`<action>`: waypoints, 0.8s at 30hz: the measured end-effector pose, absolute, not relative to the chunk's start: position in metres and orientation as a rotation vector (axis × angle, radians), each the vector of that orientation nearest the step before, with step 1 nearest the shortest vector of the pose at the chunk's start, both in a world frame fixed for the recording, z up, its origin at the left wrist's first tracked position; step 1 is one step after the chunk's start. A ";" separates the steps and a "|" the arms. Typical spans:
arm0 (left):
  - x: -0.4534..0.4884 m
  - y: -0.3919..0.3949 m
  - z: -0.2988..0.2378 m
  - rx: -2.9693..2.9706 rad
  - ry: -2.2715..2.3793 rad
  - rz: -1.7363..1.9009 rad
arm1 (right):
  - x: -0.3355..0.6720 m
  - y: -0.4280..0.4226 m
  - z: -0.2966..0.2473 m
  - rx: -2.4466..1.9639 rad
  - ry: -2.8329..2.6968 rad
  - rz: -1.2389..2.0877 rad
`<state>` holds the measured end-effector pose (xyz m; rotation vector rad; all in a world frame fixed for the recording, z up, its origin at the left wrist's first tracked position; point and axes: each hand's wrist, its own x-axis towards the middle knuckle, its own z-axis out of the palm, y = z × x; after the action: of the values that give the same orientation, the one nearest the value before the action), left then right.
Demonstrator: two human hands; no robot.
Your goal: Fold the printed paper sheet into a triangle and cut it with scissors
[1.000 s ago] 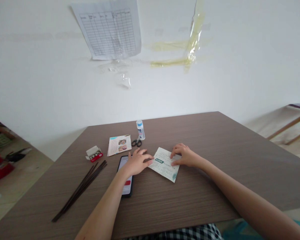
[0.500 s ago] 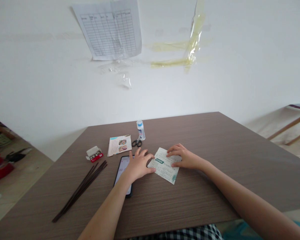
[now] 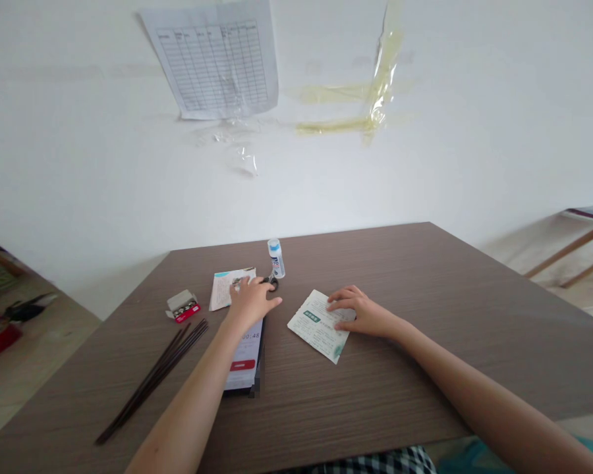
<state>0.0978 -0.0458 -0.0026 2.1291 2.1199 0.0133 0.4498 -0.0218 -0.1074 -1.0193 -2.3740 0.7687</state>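
Note:
My right hand [image 3: 358, 313] rests on the right side of a printed paper sheet [image 3: 317, 332], its fingers spread and bent over the edge. My left hand [image 3: 251, 303] hangs over the top end of a phone [image 3: 244, 368], fingers apart and holding nothing. Its fingertips are close to black-handled scissors [image 3: 273, 283] and partly cover a stack of printed paper [image 3: 221, 289]. Whether they touch either cannot be told. A white glue bottle [image 3: 277, 260] with a blue cap stands just behind the scissors.
Several thin dark brown sticks [image 3: 153, 385] lie on the left part of the brown table [image 3: 405, 263]. An opened small red-and-white box [image 3: 184, 306] with metallic pieces inside sits behind them. A gridded sheet [image 3: 217, 66] is taped to the wall.
My left hand has left the printed sheet and moved left and forward, over the phone toward the scissors and paper stack. My right hand has stayed on the sheet.

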 end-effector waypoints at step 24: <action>0.108 0.022 -0.011 1.997 2.419 -0.047 | 0.452 -0.022 -0.106 -0.947 -2.288 0.673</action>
<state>0.1082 0.0218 -0.0107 1.9975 2.4194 -0.0467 0.4515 -0.0216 -0.1061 -0.9466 -2.2875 0.6730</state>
